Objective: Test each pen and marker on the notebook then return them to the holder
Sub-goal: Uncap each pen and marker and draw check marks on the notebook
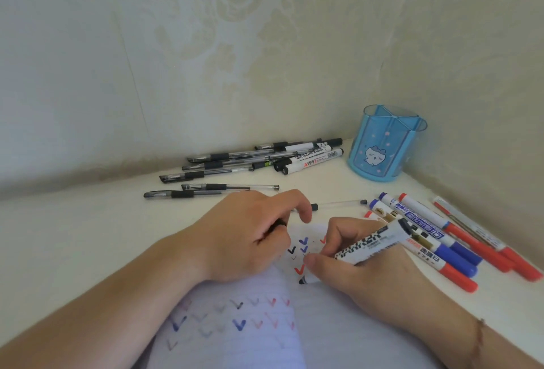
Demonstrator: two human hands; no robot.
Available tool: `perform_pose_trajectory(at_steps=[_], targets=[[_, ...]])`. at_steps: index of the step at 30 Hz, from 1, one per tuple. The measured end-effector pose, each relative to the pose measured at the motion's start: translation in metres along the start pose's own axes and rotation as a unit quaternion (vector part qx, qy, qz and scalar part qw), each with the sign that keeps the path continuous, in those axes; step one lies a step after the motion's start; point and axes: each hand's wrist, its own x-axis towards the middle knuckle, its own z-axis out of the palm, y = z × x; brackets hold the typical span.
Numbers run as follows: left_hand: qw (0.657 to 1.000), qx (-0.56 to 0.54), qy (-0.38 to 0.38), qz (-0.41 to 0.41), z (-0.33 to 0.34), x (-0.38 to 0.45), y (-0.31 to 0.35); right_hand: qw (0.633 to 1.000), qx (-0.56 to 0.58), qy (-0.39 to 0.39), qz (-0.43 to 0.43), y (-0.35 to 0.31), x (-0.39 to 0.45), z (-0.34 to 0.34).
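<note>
An open lined notebook (253,336) lies in front of me, covered with black, blue and red check marks. My right hand (353,274) grips a white whiteboard marker (374,246), its black tip touching the page near a red check. My left hand (250,236) rests on the notebook's upper part with fingers curled round a small black thing, seemingly the marker's cap. A blue translucent holder (387,145) stands in the back right corner with nothing visible in it.
Several black gel pens and whiteboard markers (247,165) lie in a pile by the back wall. Several blue and red markers (459,239) lie in a row at the right, near the side wall. One clear pen (338,205) lies just behind my hands.
</note>
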Motion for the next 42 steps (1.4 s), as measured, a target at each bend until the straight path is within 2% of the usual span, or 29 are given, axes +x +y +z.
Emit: perform_pose_trajectory(at_steps=[6,13,17,21,25,30,37,42], targets=[[0.998,0.057,-0.038,0.005,-0.002,-0.001,-0.004,1.0,-0.011,-0.011,0.007,0.001,0.0,-0.002],[0.994,0.076,-0.075,-0.012,-0.007,-0.002,-0.002,1.0,0.01,0.026,0.001,0.009,0.003,-0.003],[0.996,0.064,-0.067,0.007,-0.007,-0.003,0.002,0.988,0.149,0.023,0.028,0.01,0.007,-0.008],[0.998,-0.027,-0.059,0.004,-0.008,-0.001,0.004,0.958,0.284,-0.004,0.033,0.012,0.008,-0.01],[0.994,-0.093,-0.056,-0.017,-0.004,0.0,0.003,0.935,0.349,0.027,0.05,0.017,0.01,-0.013],[0.991,-0.128,-0.041,-0.028,-0.003,0.001,0.005,0.933,0.352,0.061,0.042,0.017,0.011,-0.014],[0.986,-0.159,-0.034,-0.018,-0.004,0.0,0.009,0.954,0.298,0.008,-0.007,0.021,0.011,-0.011],[0.984,-0.171,-0.056,-0.013,-0.003,-0.005,0.014,0.964,0.263,0.017,-0.044,0.015,0.008,-0.009]])
